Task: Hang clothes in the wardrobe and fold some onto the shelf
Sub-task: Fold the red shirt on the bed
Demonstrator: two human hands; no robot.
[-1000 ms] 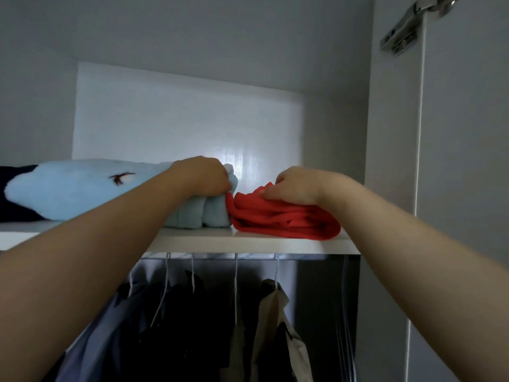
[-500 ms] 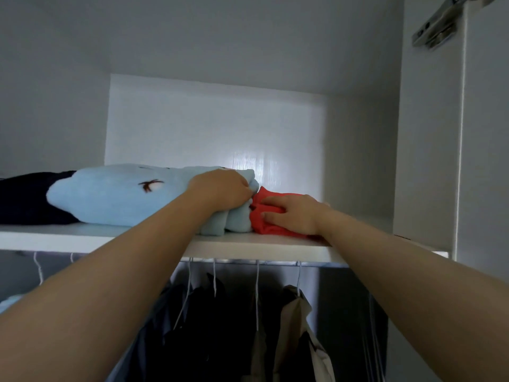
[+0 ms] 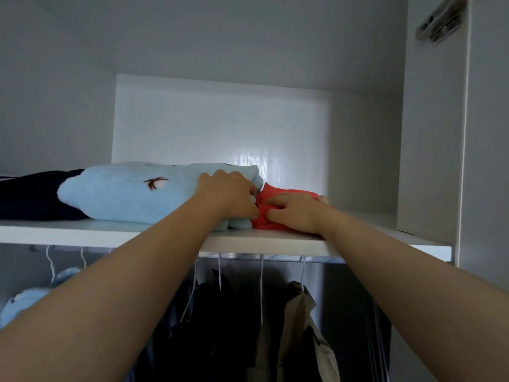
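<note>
The red garment [image 3: 271,193] lies folded on the shelf [image 3: 82,233], touching the right end of the fleece [image 3: 124,194], a thick pale-blue bundle. The right hand [image 3: 297,213] rests on top of the red garment, its fingers fairly straight and a little apart, pointing toward the fleece and pressing the cloth down. The left hand [image 3: 228,194] sits on the fleece's right end with its fingers curled over that edge. Their tips disappear into the seam between the two piles, so I cannot tell whether they pinch blue cloth alone or some red too.

The placing looks nearly done; what remains is to let go cleanly.

- If the right hand slides back toward the shelf's front edge while pressing, it could drag the top layer and undo the fold.
- The fleece is bulky and springy. Once the left hand releases it, it may spread over the red garment or nudge it away.
- Fingertips caught in the seam could pull a corner out as they leave.
- The red garment sits near the front edge, so a tug could tip it onto the hung clothes [image 3: 297,326] under the fleece.
</note>
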